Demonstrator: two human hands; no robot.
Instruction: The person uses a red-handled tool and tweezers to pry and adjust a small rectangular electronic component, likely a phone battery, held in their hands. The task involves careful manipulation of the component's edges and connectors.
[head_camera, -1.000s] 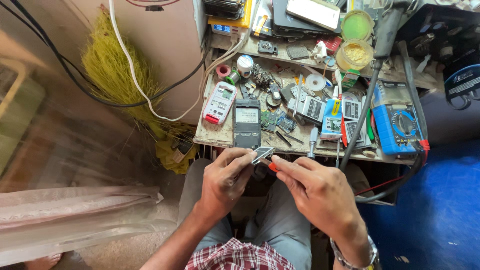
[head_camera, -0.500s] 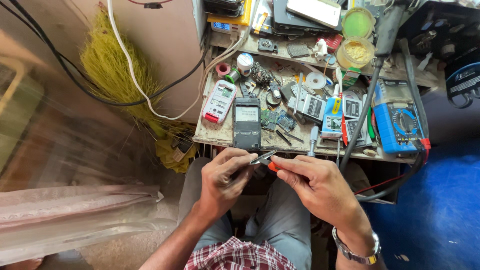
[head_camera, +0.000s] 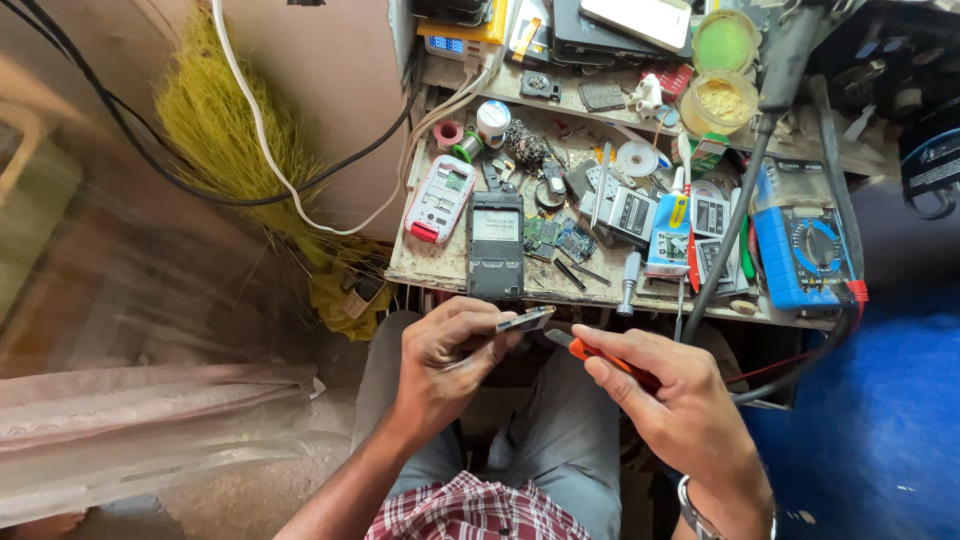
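While both hands work over the lap, just below the front edge of the cluttered wooden counter (head_camera: 440, 272), the scene reads so:

Left hand: the left hand (head_camera: 445, 355) curls its fingers (head_camera: 478, 318) shut around a small flat silver-grey phone part (head_camera: 527, 320), pinching it by one end so the other end juts out to the right

Right hand: the right hand (head_camera: 672, 400) closes its fingers around an orange-handled screwdriver (head_camera: 598, 356), the metal tip touching or just beside the free end of the part

Progress: by my judgement the work is in the middle; the part is already off the counter and in hand, the tool is at it, but nothing shows it opened or freed yet

Look of the part: thin, narrow, pale metal or plastic, held nearly level; its finer detail is too small to tell

Nearby: a dark opened phone body with a pale screen (head_camera: 496, 245) lies at the counter edge just above the hands, a white-and-red phone (head_camera: 438, 200) beside it, a blue multimeter (head_camera: 803, 245) well to the right
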